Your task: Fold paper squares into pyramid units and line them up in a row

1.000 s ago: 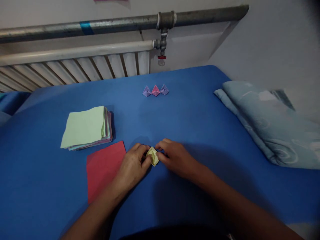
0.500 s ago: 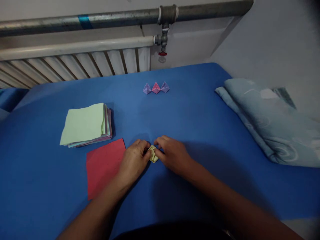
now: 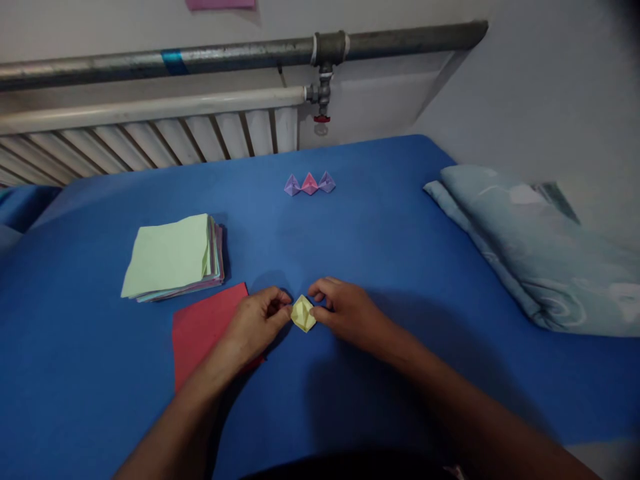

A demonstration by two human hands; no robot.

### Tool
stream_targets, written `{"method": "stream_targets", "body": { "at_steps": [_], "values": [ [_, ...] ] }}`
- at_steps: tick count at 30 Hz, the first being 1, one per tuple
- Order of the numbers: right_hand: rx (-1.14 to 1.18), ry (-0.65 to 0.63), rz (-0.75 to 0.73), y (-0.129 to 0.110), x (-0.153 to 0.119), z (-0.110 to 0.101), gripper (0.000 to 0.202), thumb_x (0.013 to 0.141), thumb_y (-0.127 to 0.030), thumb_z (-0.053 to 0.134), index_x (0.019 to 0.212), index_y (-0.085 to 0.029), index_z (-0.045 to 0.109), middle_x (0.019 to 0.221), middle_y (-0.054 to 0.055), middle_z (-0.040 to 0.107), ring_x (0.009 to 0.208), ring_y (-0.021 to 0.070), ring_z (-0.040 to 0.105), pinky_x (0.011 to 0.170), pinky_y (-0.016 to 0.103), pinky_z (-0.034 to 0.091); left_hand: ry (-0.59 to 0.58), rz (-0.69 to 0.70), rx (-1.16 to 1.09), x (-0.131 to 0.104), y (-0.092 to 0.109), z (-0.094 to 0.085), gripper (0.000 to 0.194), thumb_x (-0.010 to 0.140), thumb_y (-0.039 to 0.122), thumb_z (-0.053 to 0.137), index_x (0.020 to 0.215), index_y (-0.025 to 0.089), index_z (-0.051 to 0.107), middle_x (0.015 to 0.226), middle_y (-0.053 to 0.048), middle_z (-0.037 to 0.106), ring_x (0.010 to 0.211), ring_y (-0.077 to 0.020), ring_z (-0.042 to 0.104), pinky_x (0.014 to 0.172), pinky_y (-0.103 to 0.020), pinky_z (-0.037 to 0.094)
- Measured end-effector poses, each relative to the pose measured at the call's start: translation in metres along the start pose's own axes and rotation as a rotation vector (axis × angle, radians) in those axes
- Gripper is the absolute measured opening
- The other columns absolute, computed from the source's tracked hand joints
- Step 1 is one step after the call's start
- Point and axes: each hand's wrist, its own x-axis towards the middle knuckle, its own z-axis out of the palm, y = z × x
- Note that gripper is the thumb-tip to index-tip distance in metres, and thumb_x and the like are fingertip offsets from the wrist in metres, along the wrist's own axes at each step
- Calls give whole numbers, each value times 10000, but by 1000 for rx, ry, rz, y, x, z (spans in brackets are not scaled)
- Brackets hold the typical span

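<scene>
A small yellow folded paper piece (image 3: 303, 314), diamond-shaped with a raised ridge in its middle, lies between my hands on the blue surface (image 3: 370, 247). My left hand (image 3: 260, 319) pinches its left corner between thumb and forefinger. At its right corner, my right hand (image 3: 345, 309) grips it with thumb and curled fingers. A red paper sheet (image 3: 205, 333) lies partly beneath my left hand and forearm. Farther off, two purple folded paper pieces (image 3: 292, 185) stand in a row with a pink folded paper piece (image 3: 310, 184) between them.
A stack of coloured paper (image 3: 170, 260), pale green on top, sits at the left. On the right lies a folded light-blue blanket (image 3: 530, 260). Behind the blue surface are a white radiator (image 3: 240, 130), a metal pipe (image 3: 240, 60) and a red-handled valve (image 3: 323, 119).
My fingers have drawn apart to the yellow paper's side corners, so more of its face shows. The camera view has tilted slightly upward.
</scene>
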Motion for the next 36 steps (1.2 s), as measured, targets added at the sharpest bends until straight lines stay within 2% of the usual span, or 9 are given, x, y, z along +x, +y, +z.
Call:
{"method": "stream_targets", "body": {
  "at_steps": [4, 11, 19, 23, 26, 28, 31, 33, 36],
  "values": [
    [-36, 1, -13, -1, 1, 4, 166, 765, -98, 562, 902, -170, 621, 890, 37, 643, 786, 147, 568, 703, 261, 394, 34, -8, 93, -1, 1, 4, 141, 785, 307, 540, 730, 195, 607, 569, 30, 563, 494, -100, 479, 465, -212, 350],
    [-154, 43, -2, -4, 2, 9, 107, 810, -181, 594, 914, -184, 620, 890, 47, 652, 819, 173, 575, 713, 275, 388, 84, -2, 239, 4, 1, 14, 79, 755, 247, 589, 689, 205, 579, 602, 21, 613, 529, -126, 534, 502, -238, 344],
    [-152, 70, -8, -4, 3, 11, 166, 773, -208, 641, 936, -183, 614, 900, 25, 632, 792, 157, 555, 695, 268, 382, 72, 0, 402, 6, 9, 15, 106, 749, 249, 591, 656, 206, 565, 614, 0, 627, 538, -141, 532, 505, -254, 302],
    [-10, 89, -65, 7, 4, 10, 195, 758, -245, 652, 939, -190, 606, 884, 10, 621, 751, 135, 544, 680, 260, 400, 15, -25, 258, 9, 5, 8, 62, 706, 247, 612, 710, 195, 577, 594, 24, 582, 527, -123, 513, 498, -237, 333],
    [232, 137, -16, 18, 1, 6, 145, 766, -209, 607, 907, -179, 586, 821, -3, 602, 711, 112, 542, 654, 234, 426, -87, -70, -37, 5, 4, -5, 205, 710, 319, 608, 861, 181, 589, 582, 52, 533, 471, -110, 491, 450, -228, 379],
    [321, 195, 24, 24, -7, 4, 82, 785, -201, 561, 863, -182, 573, 759, -17, 576, 671, 106, 531, 620, 223, 427, -31, -38, -217, 0, 5, -13, 256, 719, 343, 604, 910, 174, 581, 602, 55, 527, 466, -101, 488, 436, -223, 404],
    [278, 336, 17, 29, -28, 9, 33, 785, -211, 548, 794, -191, 573, 707, -22, 549, 625, 109, 502, 587, 226, 412, 204, 68, -392, -8, 5, -21, 228, 729, 347, 615, 874, 176, 578, 634, 48, 541, 482, -80, 493, 451, -202, 421],
    [234, 431, -20, 29, -43, 17, 67, 798, -218, 532, 746, -195, 569, 689, -15, 545, 610, 114, 494, 577, 232, 402, 320, 119, -425, -9, 4, -22, 207, 742, 351, 610, 845, 175, 573, 625, 47, 546, 474, -70, 492, 461, -193, 420],
    [183, 507, -86, 24, -61, 31, 111, 822, -222, 517, 729, -201, 577, 676, -10, 547, 596, 117, 494, 579, 237, 400, 380, 144, -388, -7, 0, -19, 197, 744, 352, 591, 830, 178, 560, 603, 50, 536, 464, -71, 488, 458, -189, 407]
  ]
}}
